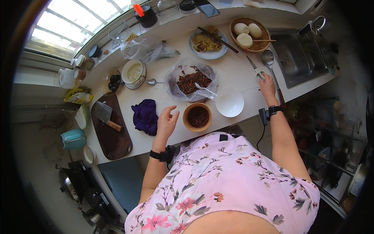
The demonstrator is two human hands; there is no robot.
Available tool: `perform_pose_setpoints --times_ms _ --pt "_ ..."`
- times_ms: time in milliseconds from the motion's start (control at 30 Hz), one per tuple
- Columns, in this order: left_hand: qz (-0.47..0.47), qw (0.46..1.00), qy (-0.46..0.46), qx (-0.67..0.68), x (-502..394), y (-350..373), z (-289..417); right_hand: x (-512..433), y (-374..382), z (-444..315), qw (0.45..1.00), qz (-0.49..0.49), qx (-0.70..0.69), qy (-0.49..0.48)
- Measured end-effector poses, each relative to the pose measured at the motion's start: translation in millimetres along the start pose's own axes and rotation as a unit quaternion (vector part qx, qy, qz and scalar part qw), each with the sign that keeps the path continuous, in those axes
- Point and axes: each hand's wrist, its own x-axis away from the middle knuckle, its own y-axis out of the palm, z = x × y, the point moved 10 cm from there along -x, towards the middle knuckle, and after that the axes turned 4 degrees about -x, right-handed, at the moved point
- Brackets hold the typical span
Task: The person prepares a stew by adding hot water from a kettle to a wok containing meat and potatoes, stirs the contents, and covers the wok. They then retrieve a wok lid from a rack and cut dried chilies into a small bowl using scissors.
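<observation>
My right hand [267, 87] has its fingers on the pale handles of a pair of scissors [256, 69], whose blades point away from me on the counter. A long-handled metal ladle [268, 60] lies just right of it. My left hand [167, 121] holds nothing, its thumb and fingers apart, between a crumpled purple cloth [145, 117] and a tan bowl of dark red contents [198, 116]. Behind that bowl a clear plastic bag [172, 93] lies spread around chopped dark red food [190, 83], with a white spoon [205, 89] resting in it. An upturned or bare white bowl [229, 101] stands between bag and right hand.
Left, a cleaver [104, 113] rests on a dark cutting board [112, 140]. Farther back are a food plate with chopsticks [196, 52], a wicker basket of buns [263, 23] and a patterned bowl [141, 80]. The steel sink [292, 58] is at right.
</observation>
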Motion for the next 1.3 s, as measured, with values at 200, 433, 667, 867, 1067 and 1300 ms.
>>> perform_pose_setpoints --times_ms 200,433,667,867,1067,1300 --pt "-0.004 0.989 0.108 -0.101 -26.0 14.7 88.3 -28.1 23.4 18.1 0.990 -0.101 0.094 0.033" --pt "-0.120 0.897 0.366 -0.219 18.3 138.3 218.8 -21.6 23.1 15.0 0.982 -0.130 -0.131 0.037" --pt "-0.377 0.817 0.112 -0.422 2.9 222.3 127.0 1.5 -5.5 17.6 0.963 -0.119 -0.241 0.009" --pt "-0.226 0.899 0.153 -0.342 -26.6 236.5 162.7 1.9 -14.3 33.3 0.937 -0.151 -0.314 0.014" --pt "-0.093 0.953 0.206 -0.205 -24.3 185.8 212.2 11.7 -23.0 31.1 0.857 -0.218 -0.465 0.050" --pt "0.039 0.966 0.002 -0.254 -35.4 5.8 108.2 53.2 -25.2 -34.9 0.731 -0.372 -0.569 0.061"
